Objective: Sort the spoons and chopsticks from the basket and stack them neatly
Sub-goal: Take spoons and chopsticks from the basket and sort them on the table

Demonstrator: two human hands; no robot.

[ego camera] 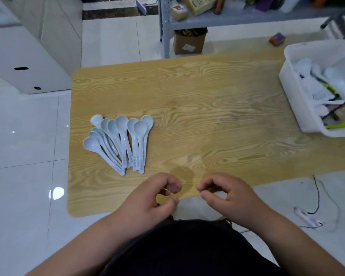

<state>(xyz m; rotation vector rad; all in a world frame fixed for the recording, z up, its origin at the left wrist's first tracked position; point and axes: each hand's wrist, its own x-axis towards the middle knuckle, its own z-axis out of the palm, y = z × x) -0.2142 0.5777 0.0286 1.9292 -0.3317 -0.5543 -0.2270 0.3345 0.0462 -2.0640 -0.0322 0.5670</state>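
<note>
Several pale blue spoons (pixel 120 142) lie in a loose fanned pile on the left part of the wooden table (pixel 207 108), bowls pointing away from me. A white basket (pixel 293 92) stands at the table's right edge, holding more white spoons, wrapped chopsticks and something bright green. My left hand (pixel 153 198) and my right hand (pixel 227 196) hover side by side over the near table edge, fingers curled toward the thumbs, with nothing visible in either. Both hands are well apart from the spoons and the basket.
A grey metal shelf (pixel 167 24) with boxes stands beyond the table, a cardboard box (pixel 189 41) under it. A white cabinet (pixel 24 56) is at the left. A black cable and small white device (pixel 307 217) lie on the tiled floor at the right.
</note>
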